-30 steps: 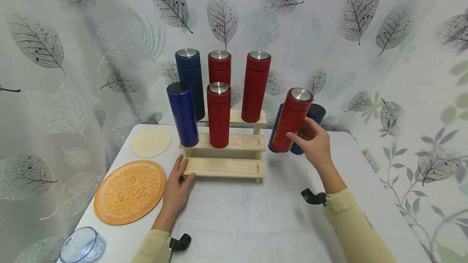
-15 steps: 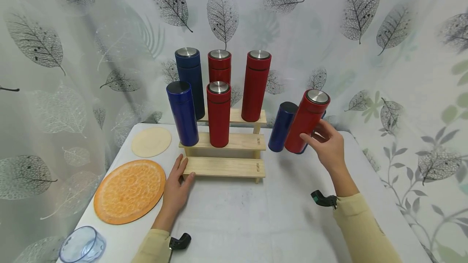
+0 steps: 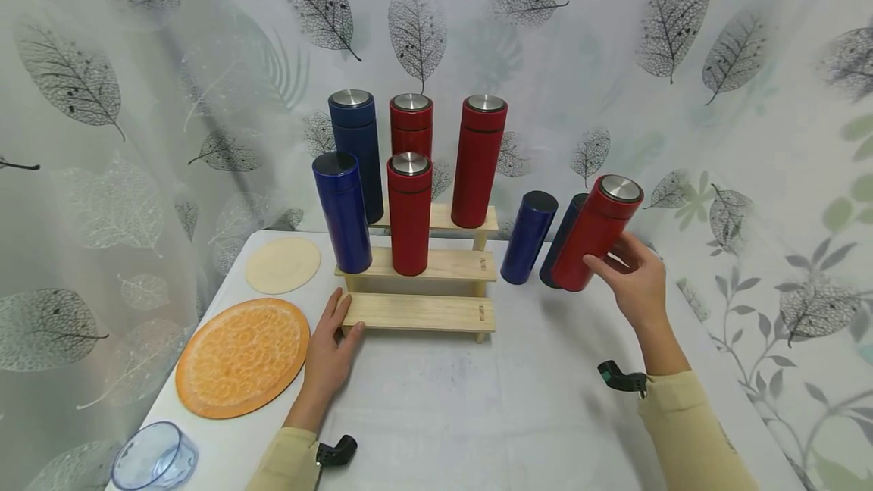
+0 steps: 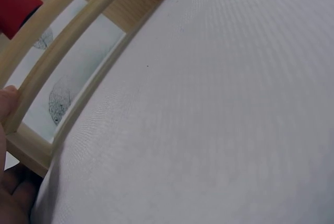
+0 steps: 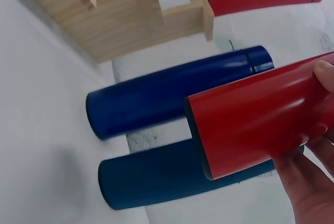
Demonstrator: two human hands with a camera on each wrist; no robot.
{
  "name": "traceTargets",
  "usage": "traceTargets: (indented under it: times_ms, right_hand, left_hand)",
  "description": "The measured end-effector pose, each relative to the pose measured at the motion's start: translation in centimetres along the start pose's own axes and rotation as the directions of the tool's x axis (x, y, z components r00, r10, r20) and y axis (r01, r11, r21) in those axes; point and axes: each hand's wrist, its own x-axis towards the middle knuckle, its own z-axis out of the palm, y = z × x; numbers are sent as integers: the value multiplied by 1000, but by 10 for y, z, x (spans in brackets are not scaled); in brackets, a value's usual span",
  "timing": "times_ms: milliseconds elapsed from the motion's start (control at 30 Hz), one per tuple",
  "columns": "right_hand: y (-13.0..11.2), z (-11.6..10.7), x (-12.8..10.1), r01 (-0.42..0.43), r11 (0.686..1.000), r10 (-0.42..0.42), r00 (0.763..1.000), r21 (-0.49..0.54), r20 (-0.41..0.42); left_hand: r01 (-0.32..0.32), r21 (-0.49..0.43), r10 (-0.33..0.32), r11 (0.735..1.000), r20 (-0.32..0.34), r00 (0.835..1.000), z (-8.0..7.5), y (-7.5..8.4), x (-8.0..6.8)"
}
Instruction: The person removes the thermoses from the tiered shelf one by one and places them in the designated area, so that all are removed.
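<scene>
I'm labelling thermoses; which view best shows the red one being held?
Head view: the red thermos shows from silver lid to bottom. The right wrist view shows its body closer, lid cropped; the left wrist view omits it.

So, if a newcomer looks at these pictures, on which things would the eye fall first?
Probably on the silver-topped red cylindrical flask, held in the right hand at the right, in front of a dark blue cylindrical flask. Next, five red and blue cylindrical flasks stand on the upper two tiers of the pale wooden three-tier rack in the middle. The flat, round orange disc at the left may come third.
</scene>
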Motion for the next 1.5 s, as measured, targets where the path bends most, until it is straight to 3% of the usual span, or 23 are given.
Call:
traceTargets:
  times_ms: [733,1100,1500]
  right_hand:
    - [32,-35,3,-77,997,77,996,-6,-46]
    - [51,-46,11,-147,988,149,988,49,-41]
    - [63,-55,28,-184,982,182,982,-35,-51]
  left_hand:
    - [-24,-17,23,1000,-15,1000,1,0,2]
    - [-21,-12,21,1000,-16,1000,2,-2,1]
    - [-14,-2,14,1000,-24,1000,2,-1,1]
